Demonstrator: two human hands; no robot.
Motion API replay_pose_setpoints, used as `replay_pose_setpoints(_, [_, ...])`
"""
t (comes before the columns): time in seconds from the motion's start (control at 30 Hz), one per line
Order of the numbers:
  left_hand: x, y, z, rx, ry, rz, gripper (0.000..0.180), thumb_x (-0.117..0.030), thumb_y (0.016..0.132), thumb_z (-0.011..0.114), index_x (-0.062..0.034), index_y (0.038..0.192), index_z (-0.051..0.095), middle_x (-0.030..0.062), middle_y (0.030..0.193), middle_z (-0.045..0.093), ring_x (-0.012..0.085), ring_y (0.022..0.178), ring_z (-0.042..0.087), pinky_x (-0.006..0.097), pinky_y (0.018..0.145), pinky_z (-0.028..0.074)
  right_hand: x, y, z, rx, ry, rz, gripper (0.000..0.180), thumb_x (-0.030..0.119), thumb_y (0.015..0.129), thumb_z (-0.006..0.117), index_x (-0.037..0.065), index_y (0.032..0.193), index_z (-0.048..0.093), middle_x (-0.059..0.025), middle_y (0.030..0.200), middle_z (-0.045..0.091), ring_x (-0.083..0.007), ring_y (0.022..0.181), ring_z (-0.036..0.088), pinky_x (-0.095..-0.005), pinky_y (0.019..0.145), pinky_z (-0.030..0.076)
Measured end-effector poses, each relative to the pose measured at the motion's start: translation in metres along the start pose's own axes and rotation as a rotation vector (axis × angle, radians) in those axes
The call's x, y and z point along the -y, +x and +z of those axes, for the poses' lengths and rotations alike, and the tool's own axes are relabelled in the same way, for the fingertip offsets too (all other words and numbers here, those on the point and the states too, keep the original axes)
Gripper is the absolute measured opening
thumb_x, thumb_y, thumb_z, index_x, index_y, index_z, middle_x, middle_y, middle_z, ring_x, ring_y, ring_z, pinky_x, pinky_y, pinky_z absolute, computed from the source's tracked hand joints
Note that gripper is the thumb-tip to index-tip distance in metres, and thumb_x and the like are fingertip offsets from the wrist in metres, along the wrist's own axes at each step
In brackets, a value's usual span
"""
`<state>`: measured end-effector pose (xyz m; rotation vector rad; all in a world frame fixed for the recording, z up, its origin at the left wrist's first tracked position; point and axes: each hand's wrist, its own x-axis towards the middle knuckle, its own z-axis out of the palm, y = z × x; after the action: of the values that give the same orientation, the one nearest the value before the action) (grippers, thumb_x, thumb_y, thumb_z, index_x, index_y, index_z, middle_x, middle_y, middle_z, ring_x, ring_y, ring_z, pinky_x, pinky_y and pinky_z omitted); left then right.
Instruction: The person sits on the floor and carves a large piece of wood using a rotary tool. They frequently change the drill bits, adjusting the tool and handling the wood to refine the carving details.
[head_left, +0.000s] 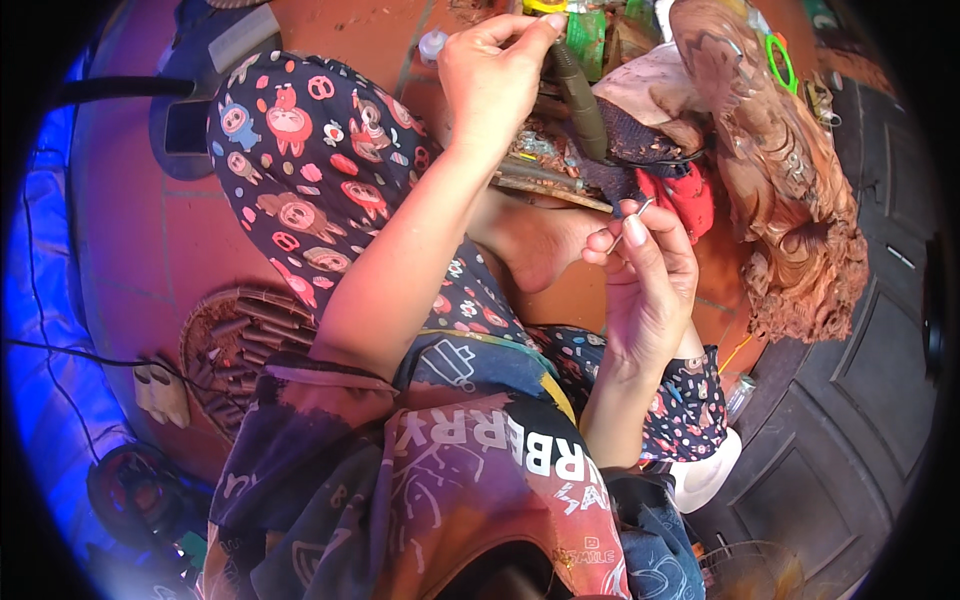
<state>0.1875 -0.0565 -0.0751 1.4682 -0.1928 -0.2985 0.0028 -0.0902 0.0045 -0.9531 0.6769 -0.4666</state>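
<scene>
My right hand [650, 275] is raised over my bare foot [545, 245], its fingertips pinching a thin silvery metal rod [632, 222]. Farther off, at the top of the view, my left hand [495, 75] has thumb and forefinger pressed together beside a yellow rim [545, 5]. Whatever those fingertips hold is too small to tell. Just right of them, a dark olive ribbed handle or hose [580, 105] runs down toward a dark mesh cloth [650, 140]. Red cloth [685, 200] lies beyond my right fingertips.
A large carved wooden piece [790, 190] stands at the right, near dark panelled doors [870, 370]. On the left, a round basket [250, 345] holds several dark rods, with pale gloves [160, 392] beside it. A green bottle [588, 42] and a green ring [778, 62] sit at the far side.
</scene>
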Motion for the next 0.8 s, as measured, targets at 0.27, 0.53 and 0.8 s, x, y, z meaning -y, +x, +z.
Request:
replay_pose_setpoints(0.27, [0.023, 0.008, -0.009, -0.148, -0.084, -0.157, 0.023, -0.022, 0.086, 0.069, 0.0006, 0.085, 0.070, -0.0002, 0.070, 0.060, 0.0059, 0.062, 0.051, 0.018, 0.058, 0.040, 0.003, 0.002, 0.003, 0.054, 0.131, 0.035, 0.014, -0.001, 0.087, 0.059, -0.001, 0.102, 0.060, -0.0086, 0.092, 0.065, -0.0188, 0.078, 0.068, -0.0305, 0.070, 0.058])
replay_pose_setpoints(0.53, [0.040, -0.001, -0.010, -0.122, -0.147, -0.273, 0.021, -0.020, 0.092, 0.058, -0.0024, 0.082, 0.062, -0.0019, 0.071, 0.055, 0.0054, 0.062, 0.046, 0.020, 0.057, 0.037, 0.104, -0.030, 0.079, 0.635, 0.427, 0.465, 0.011, 0.012, 0.094, 0.052, 0.002, 0.096, 0.046, -0.0072, 0.069, 0.058, -0.0152, 0.064, 0.061, -0.0276, 0.062, 0.052])
replay_pose_setpoints(0.8, [0.053, -0.004, -0.022, -0.175, -0.220, -0.467, 0.015, -0.017, 0.093, 0.054, -0.0043, 0.098, 0.058, -0.0008, 0.082, 0.059, 0.0075, 0.071, 0.053, 0.021, 0.062, 0.039, 0.081, 0.060, 0.049, 0.586, 0.171, 0.357, 0.008, 0.005, 0.092, 0.054, 0.001, 0.098, 0.051, -0.0082, 0.071, 0.060, -0.0148, 0.065, 0.062, -0.0263, 0.063, 0.052])
